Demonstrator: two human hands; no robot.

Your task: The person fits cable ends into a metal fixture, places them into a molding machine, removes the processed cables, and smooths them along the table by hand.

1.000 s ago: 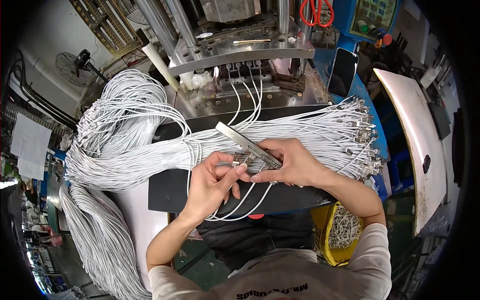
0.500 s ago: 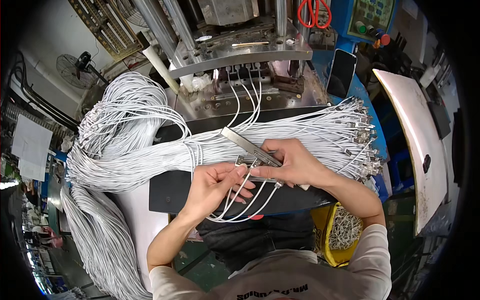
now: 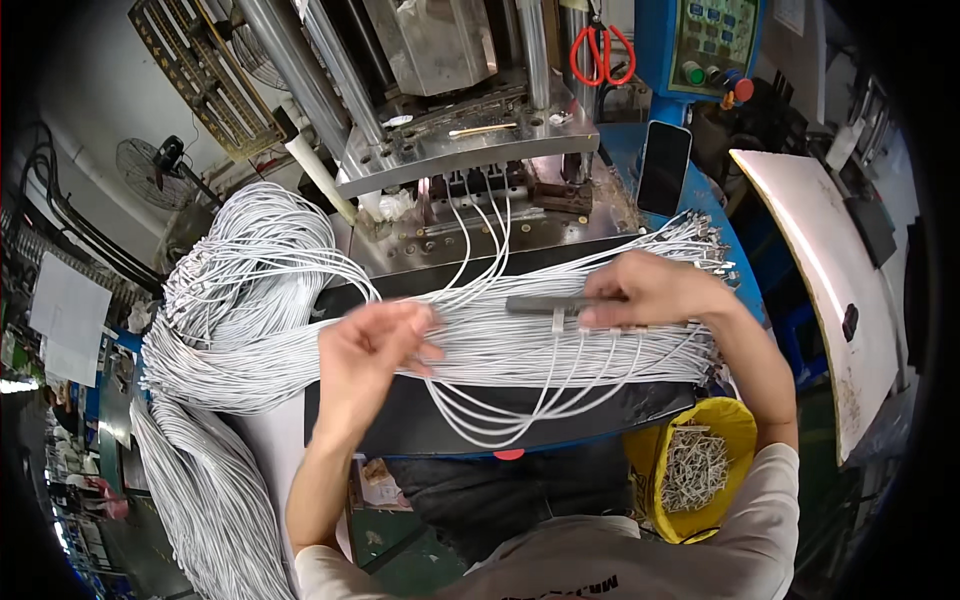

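Observation:
My right hand (image 3: 650, 290) is closed around a dark metal bar (image 3: 545, 305), held level above the cables. Several white cables (image 3: 540, 405) hang from plugs along the bar and loop left across the black work surface (image 3: 370, 420). My left hand (image 3: 370, 355) is raised apart from the bar, slightly blurred, with fingers loosely bent and apart; nothing shows in it. Beneath both hands lies a thick bundle of white cables (image 3: 480, 345), its metal connectors (image 3: 705, 240) fanned out at the right end.
Ahead stands a metal press (image 3: 470, 150), with several cables running into its mould (image 3: 470, 190). A phone (image 3: 664, 168) leans at the right, below a control box (image 3: 712, 45) and red-handled scissors (image 3: 602, 55). A yellow bin (image 3: 735, 440) holds small white pieces. More cables (image 3: 200, 470) drape down the left.
My hands have moved apart: the left leftward off the plugs, the right up and rightward with the bar, now turned nearly level. The view has shifted slightly.

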